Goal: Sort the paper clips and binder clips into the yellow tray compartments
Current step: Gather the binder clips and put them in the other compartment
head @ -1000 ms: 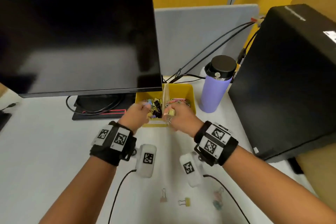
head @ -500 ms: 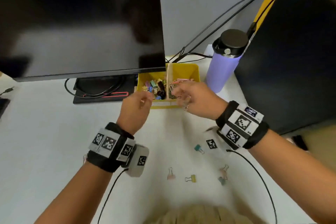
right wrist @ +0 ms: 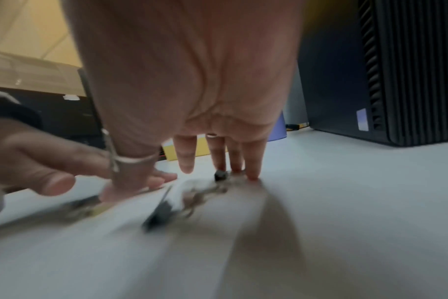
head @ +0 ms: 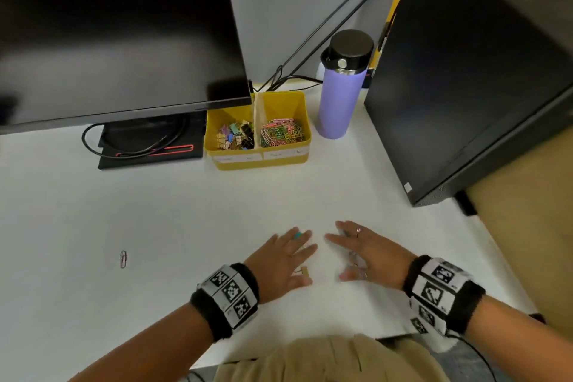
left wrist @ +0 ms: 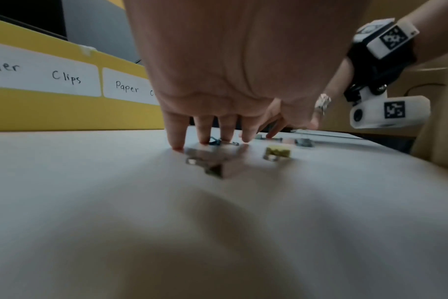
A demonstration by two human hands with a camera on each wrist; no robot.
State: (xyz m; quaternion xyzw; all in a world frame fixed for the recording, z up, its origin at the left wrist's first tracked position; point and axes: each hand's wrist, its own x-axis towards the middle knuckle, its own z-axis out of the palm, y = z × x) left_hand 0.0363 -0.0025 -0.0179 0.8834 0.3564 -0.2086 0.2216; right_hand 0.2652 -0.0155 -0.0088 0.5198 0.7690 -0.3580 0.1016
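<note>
The yellow tray (head: 257, 162) stands at the back of the white table. Binder clips (head: 234, 136) fill its left compartment and paper clips (head: 281, 133) its right. Near the table's front edge my left hand (head: 293, 250) lies flat with straight fingers; a teal binder clip (head: 297, 235) shows between them and a yellow binder clip (head: 303, 270) lies by the thumb. In the left wrist view the fingertips (left wrist: 178, 146) touch the table beside the teal clip (left wrist: 215, 141). My right hand (head: 348, 242) lies flat alongside, its fingers (right wrist: 252, 172) straight over blurred clips (right wrist: 205, 192). Neither hand grips anything.
A pink paper clip (head: 123, 259) lies alone at the left. A dark monitor (head: 117, 31) overhangs the tray's back left corner. A purple bottle (head: 341, 87) and a black computer tower (head: 465, 87) stand to the right. Cables rest on the monitor base (head: 148, 149).
Both hands have drawn back from the tray to the near edge of the table and now lie flat over the loose clips. The head view has tilted down.
</note>
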